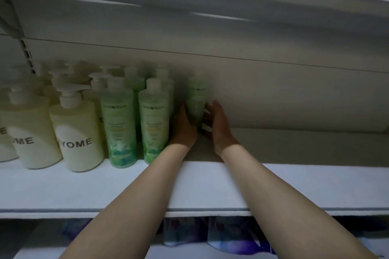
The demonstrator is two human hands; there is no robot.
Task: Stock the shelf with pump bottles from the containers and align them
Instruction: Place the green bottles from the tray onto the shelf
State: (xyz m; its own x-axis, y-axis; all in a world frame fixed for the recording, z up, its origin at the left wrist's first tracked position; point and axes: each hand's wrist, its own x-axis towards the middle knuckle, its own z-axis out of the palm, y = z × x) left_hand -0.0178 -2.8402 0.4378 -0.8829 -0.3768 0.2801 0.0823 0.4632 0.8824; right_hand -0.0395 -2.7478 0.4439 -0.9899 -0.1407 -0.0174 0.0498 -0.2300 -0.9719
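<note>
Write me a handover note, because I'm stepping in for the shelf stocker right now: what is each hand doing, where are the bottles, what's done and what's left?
Left hand: on the left side of a green bottle deep on the shelf.
Right hand: on its right side; together the hands hold it upright.
Done: cream pump bottles stand at the left, green front-row bottles beside them, with more behind.
Left: seat the held bottle beside the green rows and line it up. The shelf to the right still has room. No containers are in view, so I cannot tell how much stock remains.
</note>
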